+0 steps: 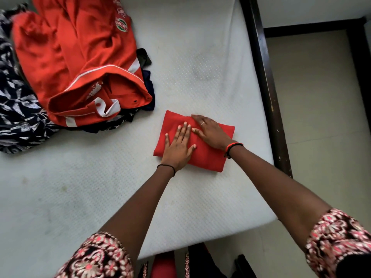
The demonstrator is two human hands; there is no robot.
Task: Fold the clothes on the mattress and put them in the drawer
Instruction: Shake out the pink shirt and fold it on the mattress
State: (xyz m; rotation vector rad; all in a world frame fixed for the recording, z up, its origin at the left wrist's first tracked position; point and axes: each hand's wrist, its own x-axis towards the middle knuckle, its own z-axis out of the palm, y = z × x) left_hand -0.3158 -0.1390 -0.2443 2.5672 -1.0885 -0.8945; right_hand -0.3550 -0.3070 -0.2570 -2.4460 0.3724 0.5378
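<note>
Patterned sleeves [96, 257] nearest us. Our left hand [177, 147], right hand [210, 132] flat, fingers straight, pressing folded red garment [206, 157] on mattress [200, 67]. Fold looks finished; next we grip bundle, seek unseen drawer.

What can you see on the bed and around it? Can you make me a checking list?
Surface: white mattress, dotted cover, faint stains.
Job's things: folded red cloth near the right edge; unfolded orange-red clothes and dark leaf-print garment heaped far left; drawer not in view.
Clutter: nothing seen.
Fingers: straight; left hand and right hand press flat on the folded red cloth.
Cables: nothing seen.
Surroundings: dark bed frame, pale floor on the right.
</note>
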